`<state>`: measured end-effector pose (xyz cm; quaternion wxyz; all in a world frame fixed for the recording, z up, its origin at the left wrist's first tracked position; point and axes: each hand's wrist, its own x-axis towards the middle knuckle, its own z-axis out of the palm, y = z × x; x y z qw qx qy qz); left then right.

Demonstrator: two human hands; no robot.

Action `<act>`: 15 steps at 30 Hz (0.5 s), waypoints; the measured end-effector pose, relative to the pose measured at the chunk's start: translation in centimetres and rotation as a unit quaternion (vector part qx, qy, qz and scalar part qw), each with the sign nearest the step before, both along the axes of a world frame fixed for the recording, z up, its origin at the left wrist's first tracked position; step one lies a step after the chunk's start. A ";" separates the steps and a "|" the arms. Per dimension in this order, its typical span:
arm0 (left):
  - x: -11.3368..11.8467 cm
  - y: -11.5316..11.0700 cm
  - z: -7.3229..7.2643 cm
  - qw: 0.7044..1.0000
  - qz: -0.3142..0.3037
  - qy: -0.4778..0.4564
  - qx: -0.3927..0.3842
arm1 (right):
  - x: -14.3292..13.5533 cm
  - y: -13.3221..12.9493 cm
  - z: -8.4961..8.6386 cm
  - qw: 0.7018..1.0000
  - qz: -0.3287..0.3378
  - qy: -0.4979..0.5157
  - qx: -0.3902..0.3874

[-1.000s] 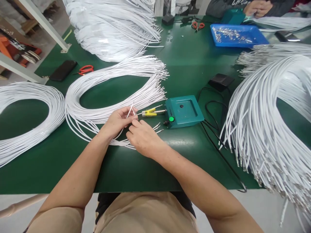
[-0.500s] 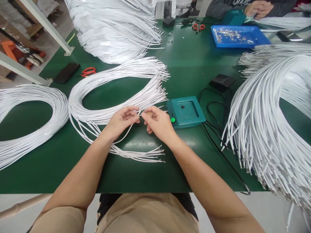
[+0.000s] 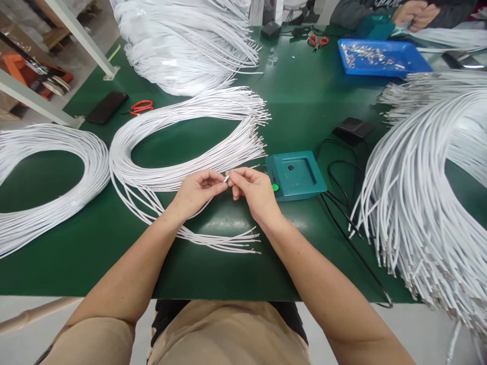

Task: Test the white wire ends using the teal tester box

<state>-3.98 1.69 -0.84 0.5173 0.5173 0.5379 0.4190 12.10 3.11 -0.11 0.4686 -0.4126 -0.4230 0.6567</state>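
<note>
My left hand [image 3: 201, 191] pinches a white cable [image 3: 227, 178] close to its end, thumb against forefinger. Right beside it, my right hand [image 3: 253, 190] has its fingertips closed at the tip of the same cable; the fingers hide what exactly lies between them. Behind my hands lies a looped bundle of white cables [image 3: 152, 175], its cut ends fanned to the right. Several loose cables [image 3: 224, 243] from it stretch out in front of my hands. A teal device [image 3: 294, 175] with a lit green button stands just right of my right hand.
Cable coils lie at the left [image 3: 87, 172], the back [image 3: 182, 50] and the right [image 3: 411, 177]. Black cords [image 3: 342, 228] run from the teal device. Red-handled cutters [image 3: 141, 107], a phone [image 3: 106, 107] and a blue tray [image 3: 384, 58] are farther back. A co-worker's hands [image 3: 416, 15] show top right.
My hands have come together at the cable's end, and my right fingertips now meet its tip beside my left. The view has shifted slightly.
</note>
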 end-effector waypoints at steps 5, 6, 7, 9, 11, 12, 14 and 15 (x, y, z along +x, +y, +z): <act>0.2 -0.1 -0.2 1.000 0.015 0.003 0.015 | -0.3 -0.1 -0.1 0.995 0.007 0.081 -0.065; 0.3 -0.1 -0.1 1.000 0.009 -0.001 0.015 | -0.4 -0.1 -0.1 0.992 0.010 0.095 -0.079; 0.3 -0.1 -0.1 1.000 0.000 -0.003 0.015 | -0.4 -0.1 0.0 0.990 0.013 0.105 -0.090; 0.3 -0.2 0.1 1.000 -0.020 -0.001 0.017 | -0.3 -0.1 0.1 0.989 0.018 0.109 -0.098; 0.4 -0.2 0.1 0.999 -0.037 0.007 0.021 | -0.1 0.0 0.3 0.990 0.025 0.108 -0.090; 0.3 -0.3 0.1 0.999 -0.045 0.012 0.023 | 0.0 0.1 0.4 0.990 0.031 0.107 -0.085; 0.3 -0.3 -0.1 0.998 -0.059 0.017 0.022 | 0.2 0.1 0.5 0.990 0.050 0.105 -0.078; 0.3 -0.4 -0.2 0.998 -0.065 0.017 0.020 | 0.3 0.2 0.5 0.990 0.058 0.102 -0.077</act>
